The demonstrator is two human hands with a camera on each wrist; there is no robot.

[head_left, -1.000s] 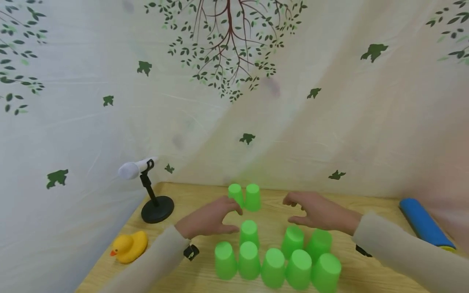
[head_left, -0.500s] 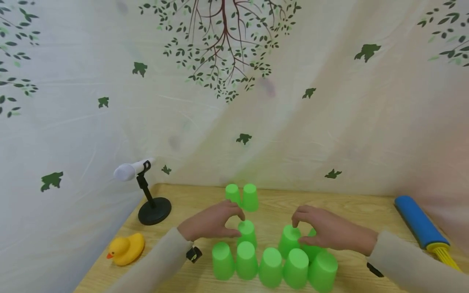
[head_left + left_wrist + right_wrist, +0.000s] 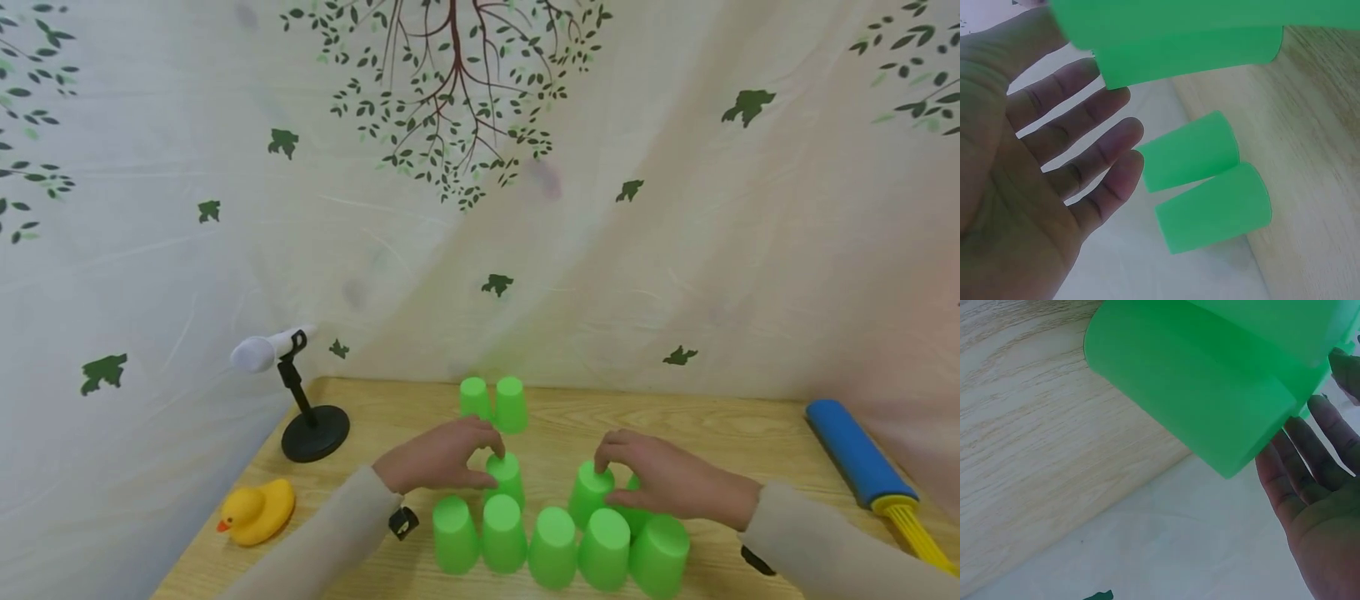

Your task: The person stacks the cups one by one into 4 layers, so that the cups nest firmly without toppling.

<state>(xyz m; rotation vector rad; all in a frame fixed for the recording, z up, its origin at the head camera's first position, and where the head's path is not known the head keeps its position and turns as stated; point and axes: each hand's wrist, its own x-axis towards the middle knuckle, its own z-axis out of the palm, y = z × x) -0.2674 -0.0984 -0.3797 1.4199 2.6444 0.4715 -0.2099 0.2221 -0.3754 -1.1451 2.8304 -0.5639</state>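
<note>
The left hand (image 3: 450,457) is loosely spread, thumb and fingers parted at one cup (image 3: 506,482); contact is unclear. The right hand (image 3: 663,479), equally loose, is at a second cup (image 3: 590,497), partly hiding a third. All stand mouth down, long axes vertical, on the table (image 3: 405,400). Five cups (image 3: 553,550) crowd the near side, two (image 3: 512,408) stand beyond; duck (image 3: 258,512) left, blue tube (image 3: 858,454) right.

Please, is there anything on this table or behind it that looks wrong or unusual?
None of the green cups looks tipped. Only the tree print on the cloth looks odd: it branches downward, as if hung upside down.
</note>
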